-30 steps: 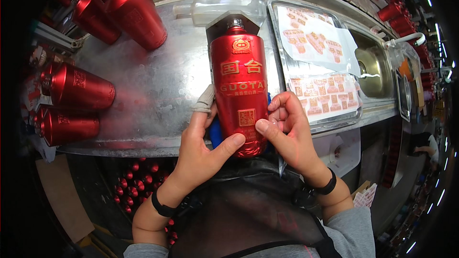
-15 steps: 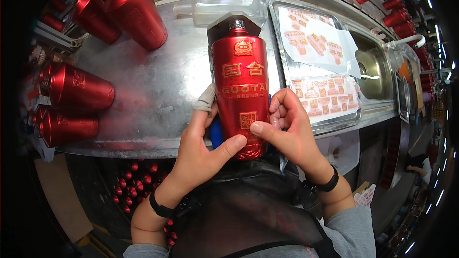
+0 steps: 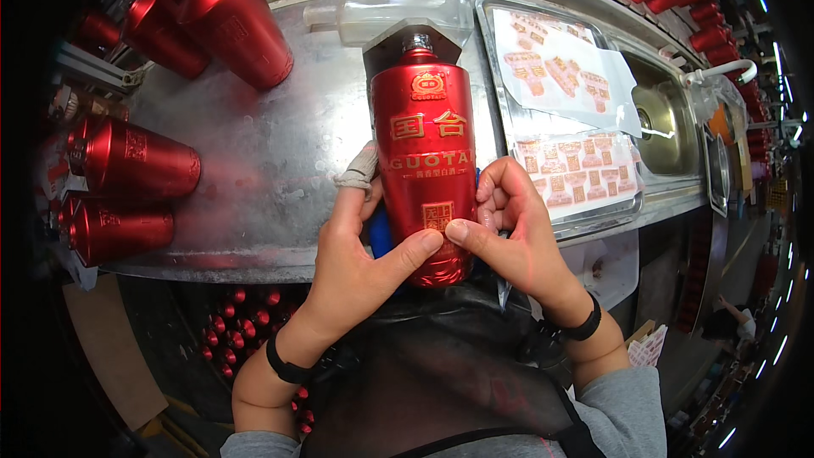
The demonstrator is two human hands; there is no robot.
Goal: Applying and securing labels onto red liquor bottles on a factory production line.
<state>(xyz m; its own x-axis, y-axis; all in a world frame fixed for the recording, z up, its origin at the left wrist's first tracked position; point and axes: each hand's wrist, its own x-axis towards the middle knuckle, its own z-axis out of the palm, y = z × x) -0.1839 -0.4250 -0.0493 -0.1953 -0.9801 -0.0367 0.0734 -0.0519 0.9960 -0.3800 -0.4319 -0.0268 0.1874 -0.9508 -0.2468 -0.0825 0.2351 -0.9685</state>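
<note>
A glossy red bottle [image 3: 426, 140] with gold lettering lies tilted before me, its neck on a dark angular rest [image 3: 381, 44] and its base near my apron. My left hand [image 3: 352, 267] grips its lower left side; a whitish wrap [image 3: 358, 171] covers a fingertip. From the right, my right hand [image 3: 530, 242] holds it with curled fingers. Both thumbs press the bottle's front, almost meeting at the lower edge of a square gold decal [image 3: 438, 214]. Something blue [image 3: 380, 233] shows beneath the bottle. The fingers behind it are partly hidden.
A clear glass bottle [image 3: 405, 15] lies behind on the steel worktop [image 3: 280, 140]. To the right stand a steel tray [image 3: 498, 89] with decal sheets [image 3: 581, 176] and a sink [image 3: 666, 123]. Red bottles [image 3: 237, 30] crowd the left. Another person [image 3: 731, 324] is at the far right.
My left thumb has slid slightly right and up, toward the right thumb, now over the decal's lower edge. The bottle has shifted very slightly; both hands keep their hold.
</note>
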